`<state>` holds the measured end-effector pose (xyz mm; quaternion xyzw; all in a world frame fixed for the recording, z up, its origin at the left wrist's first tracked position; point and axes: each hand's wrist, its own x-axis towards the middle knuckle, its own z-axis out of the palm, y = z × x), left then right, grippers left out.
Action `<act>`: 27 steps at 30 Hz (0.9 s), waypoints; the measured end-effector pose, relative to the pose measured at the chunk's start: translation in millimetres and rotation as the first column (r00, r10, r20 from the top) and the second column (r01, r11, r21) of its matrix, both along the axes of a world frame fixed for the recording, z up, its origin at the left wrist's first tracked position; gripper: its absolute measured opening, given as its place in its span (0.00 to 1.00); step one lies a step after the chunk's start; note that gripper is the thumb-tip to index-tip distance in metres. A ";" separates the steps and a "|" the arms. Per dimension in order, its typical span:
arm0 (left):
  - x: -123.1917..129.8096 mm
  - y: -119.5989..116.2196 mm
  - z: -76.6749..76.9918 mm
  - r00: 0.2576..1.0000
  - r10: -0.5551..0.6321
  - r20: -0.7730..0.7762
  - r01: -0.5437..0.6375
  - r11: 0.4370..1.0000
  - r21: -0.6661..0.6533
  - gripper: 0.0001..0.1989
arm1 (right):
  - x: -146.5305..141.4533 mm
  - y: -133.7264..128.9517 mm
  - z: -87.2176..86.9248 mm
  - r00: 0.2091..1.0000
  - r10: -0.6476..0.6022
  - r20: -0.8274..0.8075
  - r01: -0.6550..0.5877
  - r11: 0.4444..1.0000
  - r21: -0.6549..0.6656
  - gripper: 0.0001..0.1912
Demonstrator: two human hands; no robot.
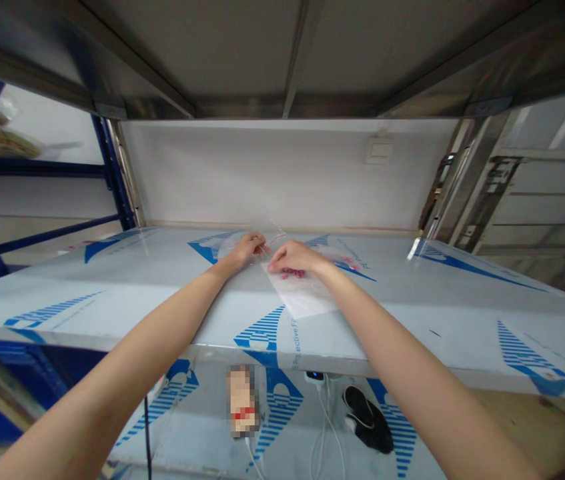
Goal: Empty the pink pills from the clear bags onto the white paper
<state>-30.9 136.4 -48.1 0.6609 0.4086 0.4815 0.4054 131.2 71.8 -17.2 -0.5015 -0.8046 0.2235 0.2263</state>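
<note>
The left hand [245, 250] and the right hand [295, 258] are held close together at the far side of the counter [442, 313], whose top is covered in blue-printed protective film [262, 330]. Both are narrowly closed: the left is drawn in near a red-lined edge [273, 241] of clear plastic, while the right is curled down over a small cluster of red pieces [292, 273] on a clear plastic bag [305, 297]. Whether either hand actually grips the plastic cannot be told. Thin plastic like this is best handled with the fingertips kept close together and the bag laid flat, so that creases are avoided and the red pieces are not scattered. The bag's outline is hard to make out — it nearly vanishes against the counter and is partly hidden under the hands. Whether the red pieces lie inside it or on top cannot be settled. A pink patch [349, 263] further right is too blurred to identify.
</note>
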 end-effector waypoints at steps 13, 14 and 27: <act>0.4 -6.5 2.6 0.999 0.034 -0.003 -0.033 0.998 0.060 0.09 | 37.0 23.7 -6.5 0.991 -0.091 -0.102 0.086 0.995 -0.054 0.04; 0.8 -6.7 3.0 0.999 0.032 -0.013 -0.031 0.998 0.063 0.09 | 37.7 24.8 -6.5 0.985 -0.109 -0.132 0.106 0.994 -0.033 0.04; 2.2 -4.4 0.3 0.981 -0.081 -0.178 0.115 0.975 0.190 0.07 | 38.3 36.7 -11.5 0.824 -0.317 -0.470 0.353 0.936 -0.012 0.08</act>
